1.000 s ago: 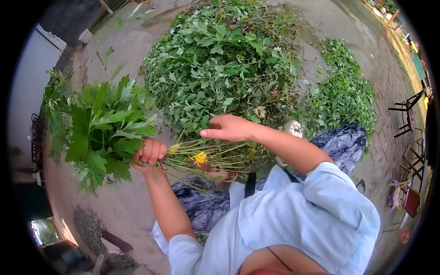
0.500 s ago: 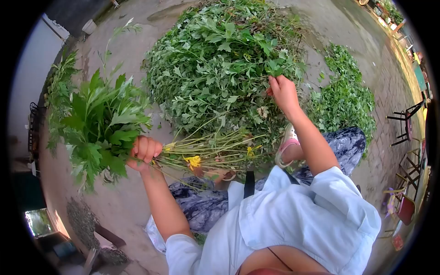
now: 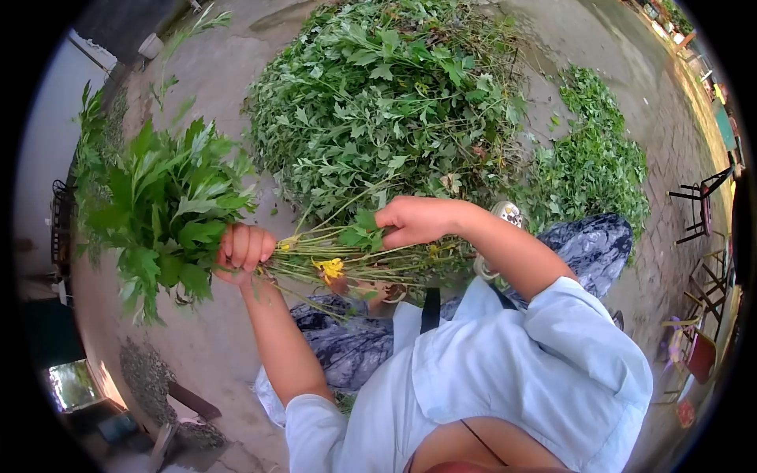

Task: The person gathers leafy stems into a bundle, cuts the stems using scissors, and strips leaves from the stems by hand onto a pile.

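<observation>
My left hand (image 3: 245,251) is wrapped round a thick bunch of leafy green stems (image 3: 169,209). Its leaves fan out to the left, while the long bare stalks (image 3: 371,272) stretch right across my lap. Yellowed leaves (image 3: 329,270) hang among those stalks. My right hand (image 3: 418,222) pinches a small leafy sprig (image 3: 361,232) and holds it over the stalks, a short way right of my left hand. How much of the sprig lies inside the fingers is hidden.
A big heap of cut greenery (image 3: 378,110) lies on the concrete in front of me. A smaller pile (image 3: 591,158) is to its right, with more plants (image 3: 95,150) at far left. Chairs (image 3: 702,205) stand along the right edge; a white bucket (image 3: 151,46) is at upper left.
My right hand has come from the edge of the heap down and left to the bunch, carrying a leafy sprig. My left hand has barely moved and keeps its grip.
</observation>
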`<move>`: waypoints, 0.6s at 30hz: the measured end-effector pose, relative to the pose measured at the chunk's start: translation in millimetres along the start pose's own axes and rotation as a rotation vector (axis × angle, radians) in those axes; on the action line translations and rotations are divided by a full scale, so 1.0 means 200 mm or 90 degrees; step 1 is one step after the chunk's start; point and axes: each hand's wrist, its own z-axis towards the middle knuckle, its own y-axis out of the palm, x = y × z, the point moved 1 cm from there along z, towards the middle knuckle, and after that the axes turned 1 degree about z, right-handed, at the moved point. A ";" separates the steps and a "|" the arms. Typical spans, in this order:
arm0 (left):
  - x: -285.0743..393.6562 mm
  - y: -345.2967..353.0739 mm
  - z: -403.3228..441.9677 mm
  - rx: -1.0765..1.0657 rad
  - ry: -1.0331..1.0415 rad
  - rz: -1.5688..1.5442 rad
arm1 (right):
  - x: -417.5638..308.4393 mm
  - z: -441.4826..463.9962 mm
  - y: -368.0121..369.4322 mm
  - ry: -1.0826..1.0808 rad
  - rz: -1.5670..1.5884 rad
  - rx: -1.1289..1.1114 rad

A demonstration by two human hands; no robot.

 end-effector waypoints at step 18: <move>0.09 -0.03 -0.07 0.083 0.112 -0.074 | 0.19 -0.38 -0.34 0.083 0.278 0.560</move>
